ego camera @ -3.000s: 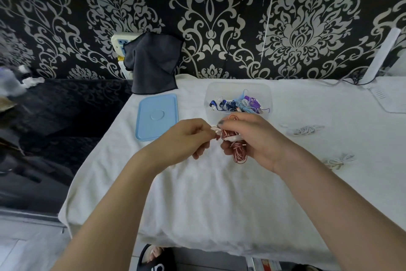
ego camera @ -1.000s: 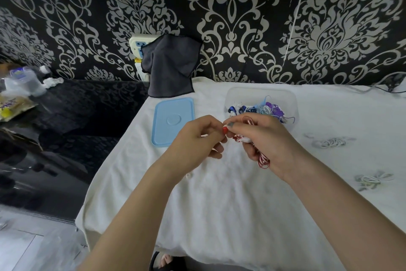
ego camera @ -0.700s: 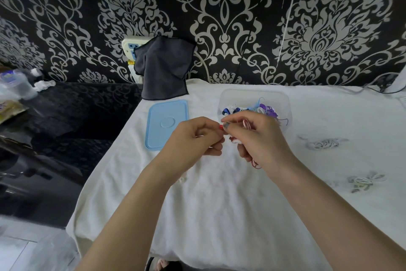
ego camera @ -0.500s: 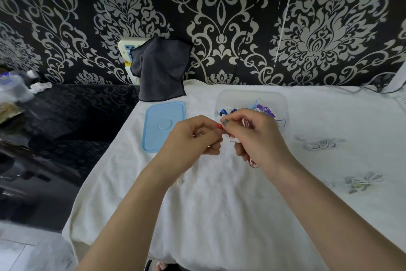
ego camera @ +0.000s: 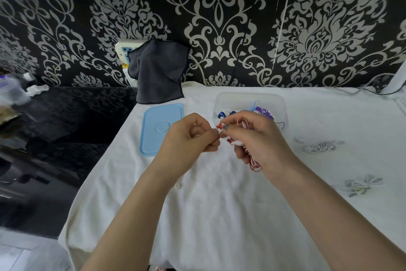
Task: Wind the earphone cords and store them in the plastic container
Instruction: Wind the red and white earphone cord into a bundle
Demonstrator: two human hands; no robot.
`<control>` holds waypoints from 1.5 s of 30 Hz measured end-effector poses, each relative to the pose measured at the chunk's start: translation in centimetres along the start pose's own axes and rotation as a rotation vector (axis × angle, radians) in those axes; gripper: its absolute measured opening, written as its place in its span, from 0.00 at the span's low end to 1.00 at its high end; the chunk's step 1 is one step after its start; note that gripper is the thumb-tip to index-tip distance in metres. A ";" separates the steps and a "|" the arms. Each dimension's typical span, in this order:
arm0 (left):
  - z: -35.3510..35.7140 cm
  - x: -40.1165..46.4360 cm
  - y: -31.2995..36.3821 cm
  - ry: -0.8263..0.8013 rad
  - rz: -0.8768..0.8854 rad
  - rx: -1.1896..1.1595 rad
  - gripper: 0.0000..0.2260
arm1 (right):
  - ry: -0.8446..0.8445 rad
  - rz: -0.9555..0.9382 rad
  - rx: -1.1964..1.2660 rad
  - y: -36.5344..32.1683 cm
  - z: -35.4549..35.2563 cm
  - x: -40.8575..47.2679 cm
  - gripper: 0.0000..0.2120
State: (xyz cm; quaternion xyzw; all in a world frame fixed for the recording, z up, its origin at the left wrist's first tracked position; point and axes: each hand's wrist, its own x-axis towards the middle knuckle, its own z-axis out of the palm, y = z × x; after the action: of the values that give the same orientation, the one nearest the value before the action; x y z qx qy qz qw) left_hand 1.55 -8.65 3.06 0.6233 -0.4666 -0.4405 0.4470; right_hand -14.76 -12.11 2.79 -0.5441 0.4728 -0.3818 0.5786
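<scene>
Both hands meet above the white cloth (ego camera: 219, 215). Curled fingers of the right hand (ego camera: 257, 141) grip the coiled red earphone cord (ego camera: 254, 164), loops hanging below the palm. Fingertips of the left hand (ego camera: 191, 139) pinch the cord's end by the red earbud (ego camera: 219, 126). At 12 o'clock from the hands sits the plastic container (ego camera: 248, 99), holding coloured earphones; the blue lid (ego camera: 161, 128) lies at 9 o'clock. Two white earphone bundles (ego camera: 319, 146) lie at 3 o'clock.
</scene>
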 end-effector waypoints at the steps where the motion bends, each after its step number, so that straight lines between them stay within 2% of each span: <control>1: 0.0 0.1 0.0 0.003 -0.006 -0.003 0.05 | 0.000 -0.009 -0.016 0.0 0.1 0.0 0.04; 6: 0.1 0.3 0.0 0.004 -0.020 -0.029 0.05 | 0.023 -0.083 -0.152 0.0 0.2 -0.1 0.04; 18: -0.2 0.4 -0.1 -0.007 -0.015 -0.062 0.06 | 0.063 -0.161 -0.251 0.2 0.3 -0.2 0.05; 25: -0.4 0.0 0.2 0.008 0.088 0.066 0.11 | 0.079 -0.192 -0.244 0.1 0.6 -0.2 0.03; 29: -0.7 -0.2 0.2 0.015 0.188 0.170 0.13 | 0.046 -0.109 -0.154 -0.3 0.7 -0.3 0.02; 37: -1.0 -1.1 0.3 0.014 0.260 0.196 0.13 | -0.011 0.070 0.062 -1.0 0.7 -0.8 0.03; 45: -1.7 -0.9 0.3 -0.053 0.220 0.141 0.09 | -0.010 0.139 0.128 -1.4 0.9 -0.5 0.02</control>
State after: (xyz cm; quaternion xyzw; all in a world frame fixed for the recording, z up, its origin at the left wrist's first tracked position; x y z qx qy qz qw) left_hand 2.95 -7.57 3.87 0.5862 -0.5736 -0.3713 0.4354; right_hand -13.87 -11.57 4.24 -0.4738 0.4809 -0.3675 0.6397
